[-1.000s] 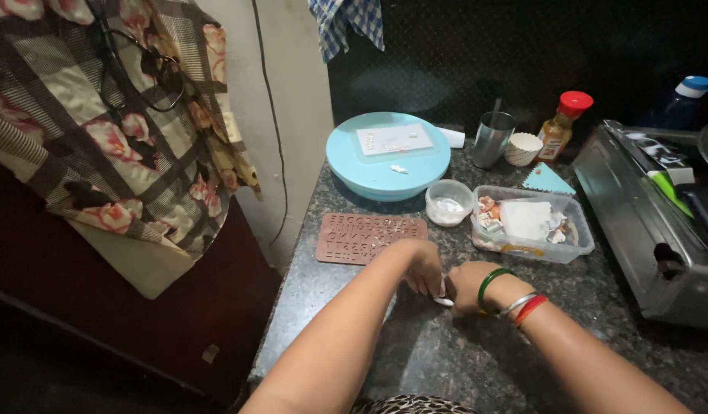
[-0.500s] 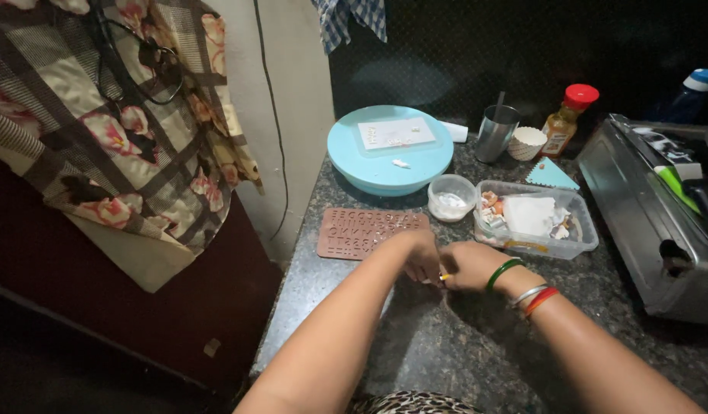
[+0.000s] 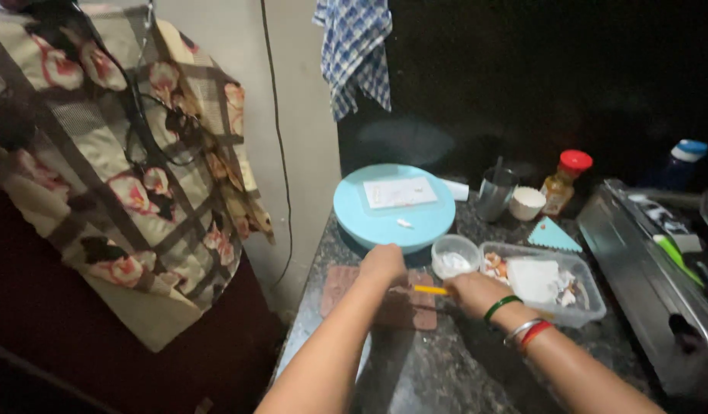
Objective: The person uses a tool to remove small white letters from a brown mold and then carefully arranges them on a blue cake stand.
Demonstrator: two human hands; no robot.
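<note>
A person's two bare hands work over a dark speckled surface (image 3: 446,368) near its left edge. The right hand (image 3: 470,291), its wrist ringed by green, silver and red bangles, has its grip closed on a thin yellow stick (image 3: 430,290). The stick lies level and points toward the left hand (image 3: 383,264). The left hand rests on a brown mat (image 3: 384,303); whether its grip is closed cannot be told. Just beyond the hands stand a small white bowl (image 3: 455,257) and a clear tray (image 3: 580,295) of scraps. Toward the back edge sits a round blue board (image 3: 354,211). A metal box (image 3: 653,268) stands along the right edge.
</note>
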